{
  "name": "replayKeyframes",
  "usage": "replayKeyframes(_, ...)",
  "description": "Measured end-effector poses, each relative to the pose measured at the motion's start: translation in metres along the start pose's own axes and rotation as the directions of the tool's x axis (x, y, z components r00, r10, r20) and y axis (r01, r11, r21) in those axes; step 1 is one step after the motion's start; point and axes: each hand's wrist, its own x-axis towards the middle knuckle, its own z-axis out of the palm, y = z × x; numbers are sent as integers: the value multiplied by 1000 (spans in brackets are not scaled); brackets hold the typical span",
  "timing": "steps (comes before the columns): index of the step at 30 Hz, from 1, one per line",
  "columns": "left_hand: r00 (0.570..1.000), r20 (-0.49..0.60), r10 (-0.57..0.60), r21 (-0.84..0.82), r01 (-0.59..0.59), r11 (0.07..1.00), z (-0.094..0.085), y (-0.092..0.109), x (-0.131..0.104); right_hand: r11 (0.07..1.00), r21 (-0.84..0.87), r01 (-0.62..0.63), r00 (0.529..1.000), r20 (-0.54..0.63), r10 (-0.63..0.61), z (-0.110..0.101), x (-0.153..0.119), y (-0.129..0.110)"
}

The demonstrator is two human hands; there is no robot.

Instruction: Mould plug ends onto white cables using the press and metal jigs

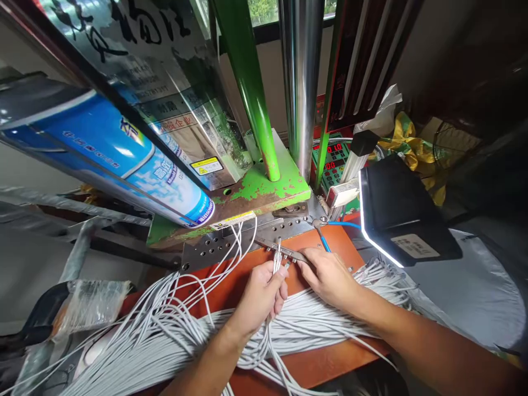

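Note:
My left hand point(262, 291) is closed round a few white cables point(278, 258), pinching them just below their upper ends. Those ends reach up to a narrow metal bar point(293, 254) with small fittings along its edge. My right hand point(330, 278) grips the bar's right end, thumb and fingers wrapped on it. Whether the cable ends sit in the bar or only touch it, I cannot tell. Below both hands lies a thick bundle of white cables point(305, 324) across the orange-brown work surface point(305, 374).
Behind my hands stands a machine with a green plate point(284, 190) and a perforated metal strip point(214, 242). Blue-handled pliers point(324, 239) lie right of it. A blue spray can point(124, 159) leans at left. A black lamp point(408, 214) juts in from the right.

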Motion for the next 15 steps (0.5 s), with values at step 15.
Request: replayKeyframes(15, 1000, -12, 27, 72, -26, 997, 6, 7, 2, 986, -87, 145, 989, 20, -144, 8, 2, 9)
